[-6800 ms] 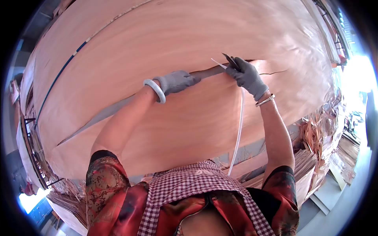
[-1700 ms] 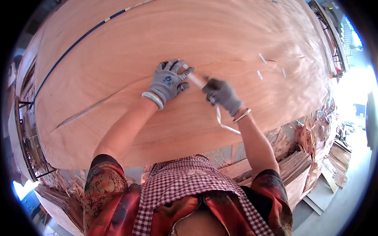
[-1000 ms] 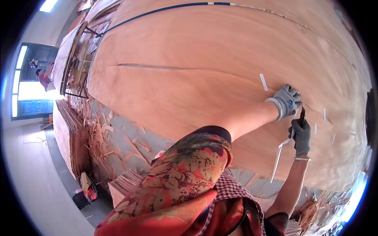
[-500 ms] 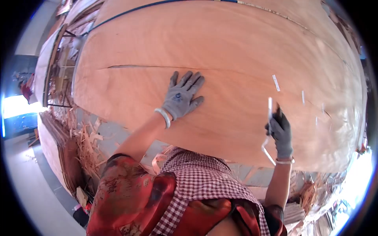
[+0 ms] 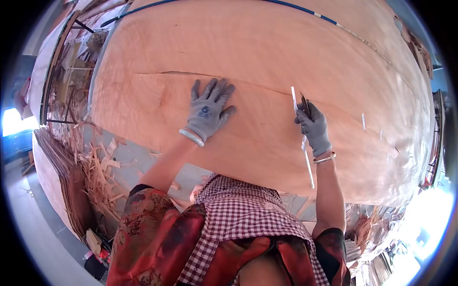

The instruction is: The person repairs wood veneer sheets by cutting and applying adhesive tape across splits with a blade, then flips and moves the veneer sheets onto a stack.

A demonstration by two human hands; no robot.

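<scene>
A large sheet of thin wood veneer (image 5: 257,128) lies in front of me, with a long narrow split (image 5: 183,73) running across it. My left hand (image 5: 207,109), in a grey glove, rests flat on the sheet just below the split, fingers spread. My right hand (image 5: 315,128), gloved too, is closed around a white tape strip (image 5: 309,167) that sticks out above and below the fist. A dark pointed tool (image 5: 305,104) also pokes up from its fingers; its exact kind is unclear. The strip's upper end reaches the split line.
Short white tape pieces (image 5: 363,121) lie on the sheet at the right. A blue-and-white cord or rod (image 5: 305,9) curves over the far part. Wood shavings (image 5: 102,176) and a veneer stack (image 5: 67,181) are at the left.
My right hand has moved left and up to the split line, carrying the tape strip, which now hangs straighter. My left hand stays flat, while the view has shifted slightly.
</scene>
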